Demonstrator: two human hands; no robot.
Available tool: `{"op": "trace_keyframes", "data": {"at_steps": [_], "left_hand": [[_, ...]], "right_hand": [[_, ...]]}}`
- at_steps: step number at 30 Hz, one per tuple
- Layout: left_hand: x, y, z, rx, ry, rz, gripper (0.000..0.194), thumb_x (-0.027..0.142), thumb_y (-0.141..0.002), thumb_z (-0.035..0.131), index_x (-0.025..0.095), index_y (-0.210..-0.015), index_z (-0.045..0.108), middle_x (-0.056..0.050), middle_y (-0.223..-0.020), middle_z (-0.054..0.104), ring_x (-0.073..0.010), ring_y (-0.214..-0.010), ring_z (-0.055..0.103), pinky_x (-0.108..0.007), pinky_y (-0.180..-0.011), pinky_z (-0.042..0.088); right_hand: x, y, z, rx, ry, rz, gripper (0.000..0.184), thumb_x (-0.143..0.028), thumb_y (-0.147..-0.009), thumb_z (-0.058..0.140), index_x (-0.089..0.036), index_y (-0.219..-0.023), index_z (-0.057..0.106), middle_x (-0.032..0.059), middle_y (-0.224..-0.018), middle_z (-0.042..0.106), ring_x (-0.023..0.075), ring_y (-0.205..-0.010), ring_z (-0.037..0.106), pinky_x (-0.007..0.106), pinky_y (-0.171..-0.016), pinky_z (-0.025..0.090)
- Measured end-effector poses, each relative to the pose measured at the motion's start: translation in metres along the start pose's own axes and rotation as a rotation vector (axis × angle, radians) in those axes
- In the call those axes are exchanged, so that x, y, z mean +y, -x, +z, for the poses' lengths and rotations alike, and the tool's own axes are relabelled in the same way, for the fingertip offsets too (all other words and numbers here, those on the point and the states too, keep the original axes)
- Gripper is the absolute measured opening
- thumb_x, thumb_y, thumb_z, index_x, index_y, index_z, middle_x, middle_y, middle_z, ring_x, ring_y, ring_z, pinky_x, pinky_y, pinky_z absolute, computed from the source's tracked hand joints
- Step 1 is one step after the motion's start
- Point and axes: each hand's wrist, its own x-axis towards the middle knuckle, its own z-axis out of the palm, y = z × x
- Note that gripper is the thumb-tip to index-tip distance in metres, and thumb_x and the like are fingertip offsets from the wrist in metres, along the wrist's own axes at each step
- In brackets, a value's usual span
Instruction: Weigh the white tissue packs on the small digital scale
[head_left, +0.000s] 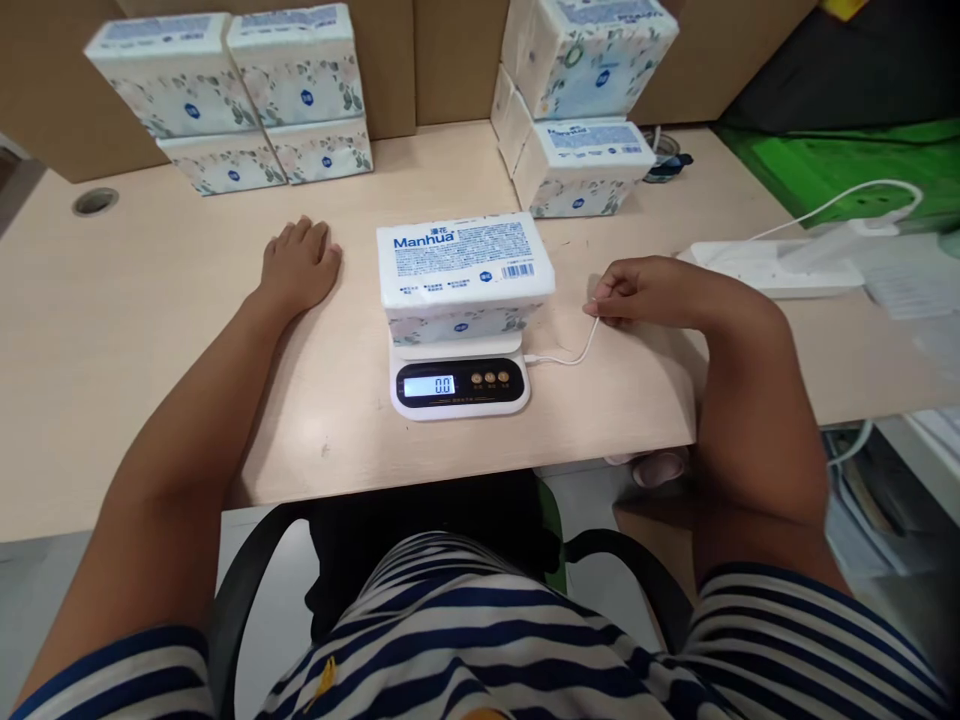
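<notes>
A white digital scale (459,408) stands near the table's front edge, its lit display reading 0.0. On top of it lies a tissue pack (465,262) printed "Manhua" with a floral band. My right hand (634,290) pinches a thin white cable (574,360) whose other end meets the scale's right side. Left of the scale, my left hand (300,262) rests palm down on the table, fingers stretched out and holding nothing.
Stacked tissue packs (225,100) stand at the back left, and more tissue packs (581,110) at the back right. A white power strip (780,268) lies on the right, close to a green sheet (870,175). Cardboard (450,60) lines the back. A cable hole (95,202) sits far left.
</notes>
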Motion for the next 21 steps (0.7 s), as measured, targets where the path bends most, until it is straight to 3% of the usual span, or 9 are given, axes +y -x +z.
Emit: {"op": "trace_keyframes", "data": {"at_steps": [7, 15, 18, 20, 21], "left_hand": [[0.003, 0.004, -0.003, -0.025, 0.017, -0.021, 0.075, 0.055, -0.112, 0.027, 0.024, -0.177, 0.049, -0.008, -0.195, 0.035, -0.0325, -0.184, 0.028, -0.054, -0.152, 0.02], [0.005, 0.008, 0.0, 0.018, 0.073, 0.02, 0.072, 0.05, -0.111, 0.029, 0.022, -0.172, 0.054, -0.013, -0.19, 0.042, -0.0383, -0.18, 0.033, -0.063, -0.149, 0.024], [0.005, 0.01, 0.0, 0.055, 0.066, 0.016, 0.069, 0.047, -0.111, 0.03, 0.019, -0.168, 0.057, -0.016, -0.187, 0.047, -0.0396, -0.177, 0.037, -0.063, -0.147, 0.028], [0.004, 0.011, 0.0, 0.065, 0.053, 0.014, 0.067, 0.045, -0.112, 0.03, 0.019, -0.166, 0.059, -0.017, -0.185, 0.049, -0.0402, -0.176, 0.039, -0.063, -0.146, 0.03], [0.004, 0.011, 0.0, 0.063, 0.043, 0.018, 0.066, 0.044, -0.112, 0.03, 0.019, -0.165, 0.06, -0.018, -0.184, 0.05, -0.0402, -0.176, 0.04, -0.063, -0.145, 0.03]], "right_hand": [[0.002, -0.004, 0.006, 0.088, 0.033, -0.075, 0.034, -0.056, -0.084, 0.083, -0.028, -0.087, 0.064, 0.0005, -0.081, 0.071, 0.0219, -0.079, 0.065, 0.039, -0.08, 0.05], [0.005, 0.011, 0.0, 0.161, 0.047, -0.118, 0.061, -0.089, -0.075, 0.077, -0.029, -0.078, 0.065, 0.0025, -0.072, 0.064, 0.0252, -0.072, 0.061, 0.042, -0.073, 0.05], [-0.015, 0.02, 0.001, 0.444, 0.14, -0.197, 0.061, -0.091, -0.083, 0.065, -0.031, -0.081, 0.068, 0.0065, -0.077, 0.068, 0.0322, -0.079, 0.068, 0.051, -0.082, 0.057], [-0.045, 0.025, 0.003, 0.637, 0.194, -0.382, 0.055, -0.084, -0.094, 0.059, -0.031, -0.097, 0.075, 0.0114, -0.094, 0.076, 0.0381, -0.098, 0.075, 0.059, -0.098, 0.06], [-0.063, 0.027, 0.005, 0.661, 0.206, -0.501, 0.054, -0.081, -0.098, 0.058, -0.032, -0.11, 0.078, 0.0138, -0.11, 0.08, 0.0404, -0.112, 0.076, 0.062, -0.108, 0.059]]}}
